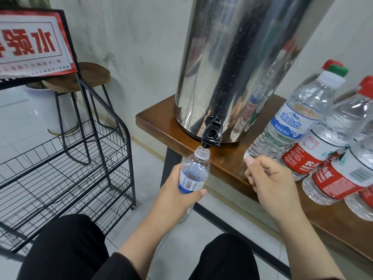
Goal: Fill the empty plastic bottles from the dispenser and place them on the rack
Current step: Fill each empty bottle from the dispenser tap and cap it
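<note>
My left hand [177,190] grips a small clear plastic bottle [194,168] with a blue-and-white label. The bottle has no cap, and its open mouth sits just under the black tap [212,136] of the tall steel dispenser [232,67]. No water stream is visible. My right hand [270,178] hovers over the table's front edge to the right of the tap, with its fingers curled and the thumb pointing left. Nothing shows inside it. The black wire rack [66,158] stands on the floor to the left, and its visible shelves hold no bottles.
The dispenser stands on a brown wooden table [157,122]. Several capped bottles crowd its right side, one blue-labelled [290,122] and others red-labelled [323,148]. A red-and-white sign [30,41] tops the rack. A wooden stool [88,75] stands behind it. My knees are below.
</note>
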{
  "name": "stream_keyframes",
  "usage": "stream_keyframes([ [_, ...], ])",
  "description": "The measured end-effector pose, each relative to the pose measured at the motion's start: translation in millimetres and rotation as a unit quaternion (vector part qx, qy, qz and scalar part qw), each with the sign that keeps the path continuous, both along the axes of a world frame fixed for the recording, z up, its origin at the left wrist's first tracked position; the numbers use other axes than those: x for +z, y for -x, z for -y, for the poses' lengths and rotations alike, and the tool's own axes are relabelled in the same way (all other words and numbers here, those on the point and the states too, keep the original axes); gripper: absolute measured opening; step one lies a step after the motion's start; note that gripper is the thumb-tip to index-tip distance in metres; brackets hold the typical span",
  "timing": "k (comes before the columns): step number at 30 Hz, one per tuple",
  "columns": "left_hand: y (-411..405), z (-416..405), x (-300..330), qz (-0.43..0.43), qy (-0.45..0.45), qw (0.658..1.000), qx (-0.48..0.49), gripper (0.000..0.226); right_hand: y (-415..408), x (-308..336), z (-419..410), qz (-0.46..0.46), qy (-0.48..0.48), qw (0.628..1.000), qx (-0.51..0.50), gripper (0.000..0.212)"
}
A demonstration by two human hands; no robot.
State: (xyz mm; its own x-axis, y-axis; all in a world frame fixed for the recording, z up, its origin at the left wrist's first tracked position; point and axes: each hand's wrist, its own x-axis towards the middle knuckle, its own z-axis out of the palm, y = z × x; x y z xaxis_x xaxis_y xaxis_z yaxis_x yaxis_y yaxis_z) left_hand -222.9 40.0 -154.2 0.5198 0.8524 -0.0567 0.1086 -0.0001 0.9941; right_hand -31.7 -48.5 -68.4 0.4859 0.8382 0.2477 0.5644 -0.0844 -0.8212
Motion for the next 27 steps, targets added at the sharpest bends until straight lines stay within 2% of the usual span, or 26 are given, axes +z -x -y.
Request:
stream_keyframes([
  [27, -0.7, -0.4, 2.3, -0.002, -0.005, 1.000, 0.008, 0.057, 0.2, 0.7, 0.7, -0.003, 0.006, 1.000, -0.002, 0.044],
])
